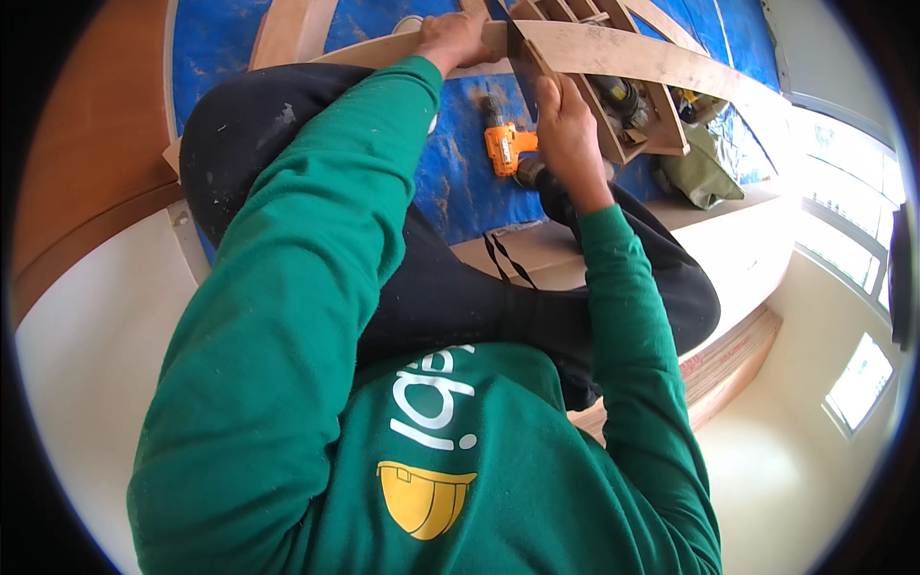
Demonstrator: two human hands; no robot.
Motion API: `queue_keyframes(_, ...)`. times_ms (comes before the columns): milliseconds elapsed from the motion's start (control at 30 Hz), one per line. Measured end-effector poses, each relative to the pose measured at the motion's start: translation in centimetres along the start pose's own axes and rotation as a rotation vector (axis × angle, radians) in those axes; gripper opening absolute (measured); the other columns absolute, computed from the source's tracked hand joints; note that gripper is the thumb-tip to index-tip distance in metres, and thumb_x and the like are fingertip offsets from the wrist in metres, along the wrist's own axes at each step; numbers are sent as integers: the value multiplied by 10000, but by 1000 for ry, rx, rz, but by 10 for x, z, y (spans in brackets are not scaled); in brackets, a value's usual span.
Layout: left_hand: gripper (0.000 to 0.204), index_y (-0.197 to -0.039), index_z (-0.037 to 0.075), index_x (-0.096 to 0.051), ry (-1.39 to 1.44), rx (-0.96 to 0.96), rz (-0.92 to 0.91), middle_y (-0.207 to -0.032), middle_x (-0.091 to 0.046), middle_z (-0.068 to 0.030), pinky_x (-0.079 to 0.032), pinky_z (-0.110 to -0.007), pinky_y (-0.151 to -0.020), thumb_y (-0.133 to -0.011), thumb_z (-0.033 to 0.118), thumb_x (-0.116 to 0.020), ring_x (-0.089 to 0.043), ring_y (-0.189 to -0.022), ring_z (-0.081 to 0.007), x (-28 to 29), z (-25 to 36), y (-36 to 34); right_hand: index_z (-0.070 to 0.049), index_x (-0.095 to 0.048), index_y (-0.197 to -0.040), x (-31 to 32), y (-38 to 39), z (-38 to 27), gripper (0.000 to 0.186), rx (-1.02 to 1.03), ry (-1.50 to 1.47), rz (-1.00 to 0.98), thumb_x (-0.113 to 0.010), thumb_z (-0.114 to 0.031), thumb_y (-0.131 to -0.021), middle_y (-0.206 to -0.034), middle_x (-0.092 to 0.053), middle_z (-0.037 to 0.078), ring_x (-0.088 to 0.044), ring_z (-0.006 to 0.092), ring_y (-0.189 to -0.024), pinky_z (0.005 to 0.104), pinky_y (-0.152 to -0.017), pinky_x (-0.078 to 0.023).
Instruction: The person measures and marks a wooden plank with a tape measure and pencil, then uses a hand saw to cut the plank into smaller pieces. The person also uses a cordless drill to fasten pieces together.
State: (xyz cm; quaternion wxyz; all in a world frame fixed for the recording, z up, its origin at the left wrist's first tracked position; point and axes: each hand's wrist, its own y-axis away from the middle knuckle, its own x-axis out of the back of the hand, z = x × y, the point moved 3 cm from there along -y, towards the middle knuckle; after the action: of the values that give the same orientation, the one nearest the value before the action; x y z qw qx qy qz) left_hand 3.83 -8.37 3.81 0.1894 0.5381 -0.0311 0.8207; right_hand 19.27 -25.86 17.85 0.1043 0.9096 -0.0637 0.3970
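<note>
A long, pale wooden board (623, 53) runs across in front of me, over my bent left knee. My left hand (455, 40) is closed over the board, left of a hand saw. The saw's dark blade (522, 72) stands across the board where the hand rests; whether it has cut into the wood cannot be made out. My right hand (572, 134) is wrapped round the saw's handle end, on the near side of the board. Just left of that hand, an orange cordless drill (503, 149) lies on a blue tarp (460, 196).
Right of my right hand stands an open wooden tool box (661, 120) with a dark power tool (623, 99) inside. A green cloth bag (707, 171) slumps beside it. Another wooden plank (295, 34) lies at the far left. A brown wooden panel (91, 125) borders the left.
</note>
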Motion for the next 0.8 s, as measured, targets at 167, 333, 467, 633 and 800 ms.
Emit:
queue_keyframes(167, 681, -1358, 195, -736, 66, -26, -10, -1302, -823, -133, -586, -568, -1025, -827, 571, -936, -777, -1234, -365, -7, -4, 2, -11, -617, -1549, 113, 161, -50, 451, -353, -65, -110, -521, -304, -1220, -1161, -794, 199, -739, 243, -995, 382, -935, -577)
queue_keyframes(333, 613, -1322, 194, -740, -3, -47, 153, -1247, -827, -97, -578, -590, -994, -834, 499, -950, -778, -1209, -358, -14, -2, 9, 7, -624, -1537, 124, 166, -59, 450, -233, -65, -52, -507, -297, -1226, -1180, -801, 201, -741, 227, -968, 382, -917, -585)
queue_keyframes(467, 589, -1314, 195, -730, -32, -89, 296, -1217, -821, -95, -574, -604, -972, -842, 472, -948, -774, -1198, -357, -10, 6, 21, 9, -666, -1418, 23, 32, -16, 431, -60, -42, -11, -551, -346, -1202, -1104, -755, 361, -742, 548, -1046, 540, -910, -581)
queue_keyframes(633, 625, -1352, 201, -711, 3, -82, 190, -1221, -823, -104, -575, -605, -979, -840, 479, -940, -776, -1194, -362, -11, 3, 22, -2, -649, -1445, 18, 32, -14, 453, -33, -36, -28, -543, -369, -1201, -1127, -741, 383, -715, 593, -1097, 591, -919, -566)
queue_keyframes(800, 678, -1394, 186, -727, 27, -3, -45, -1319, -816, -145, -595, -557, -1035, -868, 583, -886, -772, -1245, -374, -15, -16, -15, -13, -609, -1551, 115, 175, -49, 420, -422, -79, -100, -554, -255, -1212, -1207, -802, 224, -794, 277, -1065, 396, -939, -591)
